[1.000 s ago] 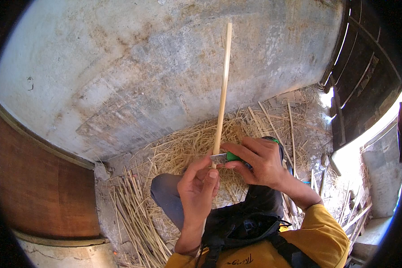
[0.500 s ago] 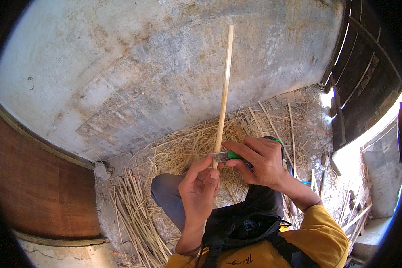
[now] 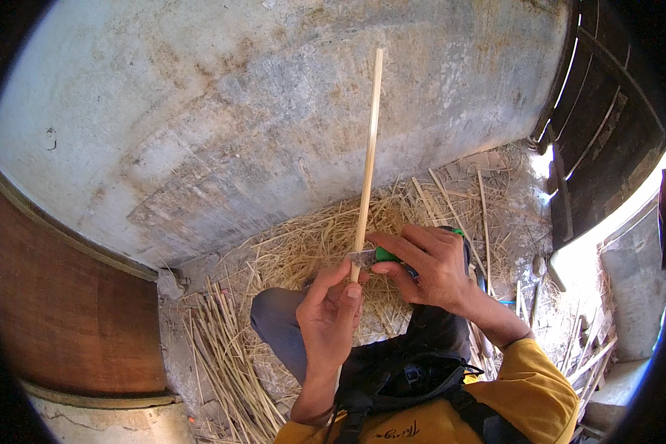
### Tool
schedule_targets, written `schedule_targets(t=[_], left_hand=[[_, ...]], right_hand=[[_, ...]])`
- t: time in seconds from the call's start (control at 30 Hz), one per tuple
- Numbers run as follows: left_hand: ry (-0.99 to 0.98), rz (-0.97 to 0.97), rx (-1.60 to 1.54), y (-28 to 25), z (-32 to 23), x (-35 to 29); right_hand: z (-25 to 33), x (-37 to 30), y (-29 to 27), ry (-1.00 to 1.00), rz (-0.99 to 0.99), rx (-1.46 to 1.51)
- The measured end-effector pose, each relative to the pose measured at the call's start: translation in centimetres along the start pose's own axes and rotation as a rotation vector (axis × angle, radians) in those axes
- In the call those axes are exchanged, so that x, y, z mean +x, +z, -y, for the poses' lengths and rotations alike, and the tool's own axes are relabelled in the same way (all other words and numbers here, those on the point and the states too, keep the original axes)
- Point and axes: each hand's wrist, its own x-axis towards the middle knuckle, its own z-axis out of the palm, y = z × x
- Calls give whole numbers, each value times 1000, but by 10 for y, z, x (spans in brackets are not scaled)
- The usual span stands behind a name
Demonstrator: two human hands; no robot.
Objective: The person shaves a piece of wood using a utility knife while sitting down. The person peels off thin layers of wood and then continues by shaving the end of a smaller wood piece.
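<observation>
A long pale strip of split wood or bamboo [image 3: 370,155] stands nearly upright in front of me, leaning slightly right at its top. Its lower part is pinched between the thumb and fingers of my left hand [image 3: 328,311]. My right hand [image 3: 431,270] is closed round the green and dark handle of a knife [image 3: 385,255]. The short blade lies across the strip, touching it just above my left fingertips. My right fingers hide most of the handle.
A heap of thin shavings [image 3: 303,240] covers the floor ahead. A pile of cut strips [image 3: 226,348] lies at my left, beside a brown wooden panel [image 3: 66,296]. A stained wall [image 3: 274,111] rises in front. Dark boards [image 3: 607,111] stand at the right. My bent knee [image 3: 277,325] is below my hands.
The strip's top has dipped slightly and shifted a little left. My right hand and the knife have barely moved, and both hands keep their holds.
</observation>
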Motion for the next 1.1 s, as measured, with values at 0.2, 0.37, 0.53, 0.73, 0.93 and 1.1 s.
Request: schedule_targets(t=[0.2, 0.37, 0.53, 0.73, 0.93, 1.1], left_hand=[[-1, -1, 7, 1, -1, -1], [-34, 1, -6, 0, -5, -3], [-48, 1, -17, 0, -5, -3], [-50, -9, 10, 0, -6, -5], [-57, -14, 21, -1, -8, -6], [-46, -6, 35, -3, -5, -8]], right_hand=[[0, 0, 1, 4, 6, -11], [0, 0, 1, 12, 11, -4], [0, 0, 2, 13, 11, -7], [0, 1, 1, 13, 8, -1], [1, 2, 2, 17, 10, -6], [0, 1, 4, 12, 8, -14]])
